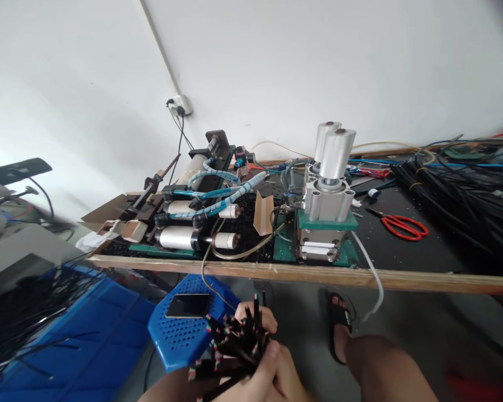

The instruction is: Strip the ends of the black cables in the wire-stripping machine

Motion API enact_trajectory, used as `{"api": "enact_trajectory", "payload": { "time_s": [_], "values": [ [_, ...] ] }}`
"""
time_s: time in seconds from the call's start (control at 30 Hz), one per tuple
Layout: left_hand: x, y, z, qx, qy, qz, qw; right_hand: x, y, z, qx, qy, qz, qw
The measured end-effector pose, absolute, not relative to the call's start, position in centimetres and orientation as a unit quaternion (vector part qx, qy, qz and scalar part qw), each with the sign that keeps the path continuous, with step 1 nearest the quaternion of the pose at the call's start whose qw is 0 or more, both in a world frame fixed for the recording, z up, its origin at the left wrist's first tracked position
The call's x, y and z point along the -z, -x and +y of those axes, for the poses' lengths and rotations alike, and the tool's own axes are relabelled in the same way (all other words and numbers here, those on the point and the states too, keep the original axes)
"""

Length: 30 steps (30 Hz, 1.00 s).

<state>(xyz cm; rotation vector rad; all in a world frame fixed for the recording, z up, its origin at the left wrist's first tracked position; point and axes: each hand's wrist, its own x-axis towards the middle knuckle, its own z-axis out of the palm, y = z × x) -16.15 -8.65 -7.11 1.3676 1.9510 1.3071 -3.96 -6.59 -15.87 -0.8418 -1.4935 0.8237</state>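
Note:
A bundle of black cables (pixel 238 346), its stripped ends showing red, green and white wires, is held low in front of me, above my lap. My left hand (pixel 260 374) is closed on the near side of the bundle, with the thumb pressed along it. Around the far side curl the fingers of my right hand (pixel 266 318), also closed on the cables. The hands overlap, and the cables hide part of both. Cable ends point up and to the left, at uneven heights.
Ahead, a workbench (pixel 402 276) carries a pneumatic press (pixel 329 195), air cylinders (pixel 176 237), red-handled scissors (pixel 404 227) and a heap of black cables (pixel 448 212). A phone (pixel 188 305) lies on a blue stool (pixel 171 340). More cables lie over a blue bin (pixel 104 324) at left.

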Motion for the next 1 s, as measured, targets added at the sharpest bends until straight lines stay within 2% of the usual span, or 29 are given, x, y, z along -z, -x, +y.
{"api": "enact_trajectory", "payload": {
  "time_s": [0.17,0.33,0.63,0.77,0.83,0.93,1.0],
  "values": [
    [7.0,13.3,-7.6,-0.435,-0.557,0.667,0.235,16.7,4.3,-7.0,-0.381,0.411,-0.623,0.545],
    [5.4,13.7,-6.9,-0.462,-0.592,0.61,0.252,15.1,4.1,-5.0,-0.42,0.318,-0.667,0.528],
    [4.6,13.5,-5.4,-0.548,-0.606,0.476,0.325,12.1,3.1,-4.6,-0.392,0.293,-0.697,0.524],
    [4.5,12.8,-4.9,-0.585,-0.567,0.463,0.348,10.6,3.1,-3.9,-0.377,0.277,-0.72,0.512],
    [4.0,12.5,-4.6,-0.602,-0.552,0.459,0.35,9.5,2.6,-3.2,-0.359,0.275,-0.769,0.451],
    [3.1,12.2,-4.1,-0.623,-0.537,0.445,0.354,7.2,0.7,-2.6,-0.314,0.296,-0.849,0.304],
    [2.6,12.0,-3.9,-0.633,-0.525,0.438,0.365,5.2,-1.0,-2.7,-0.297,0.315,-0.865,0.252]
  ]
}}
